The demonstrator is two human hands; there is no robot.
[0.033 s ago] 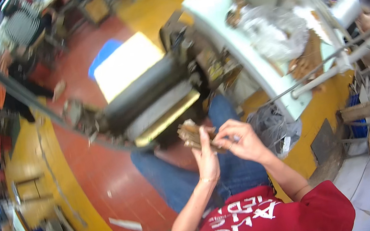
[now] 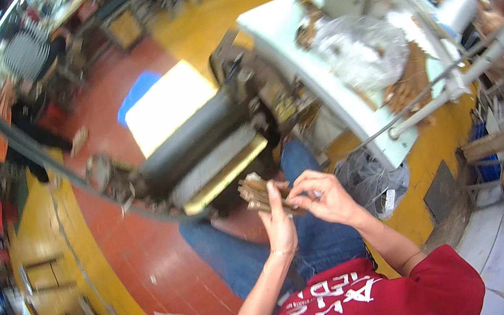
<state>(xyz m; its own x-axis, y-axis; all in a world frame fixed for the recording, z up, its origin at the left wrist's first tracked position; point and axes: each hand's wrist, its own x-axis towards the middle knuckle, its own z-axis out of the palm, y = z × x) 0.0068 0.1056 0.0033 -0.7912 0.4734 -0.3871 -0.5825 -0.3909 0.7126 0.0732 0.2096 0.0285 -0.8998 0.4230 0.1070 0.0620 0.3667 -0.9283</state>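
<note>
My left hand [image 2: 280, 228] is closed round a small bundle of flat brown strips [image 2: 253, 194], its thumb lying along the top. The strips fan out at the far left end, and blur hides what they are made of. At the near right end of the bundle my right hand [image 2: 326, 197] pinches with thumb and forefinger at the edge of a strip. Its other fingers are curled. Both hands are above my lap, just short of a machine with a dark roller [image 2: 195, 128].
A pale yellow board [image 2: 170, 108] lies behind the roller. To the right stands a light green table [image 2: 285, 32] with a clear plastic bag [image 2: 366, 52] and brown pieces [image 2: 408, 92]. A grey plastic bag [image 2: 370, 182] sits below it. A metal bar [image 2: 434, 110] crosses at right.
The whole view has shifted slightly, with the machine and table a little further left. Both hands stay on the bundle, the right fingertips still pinched at its near end.
</note>
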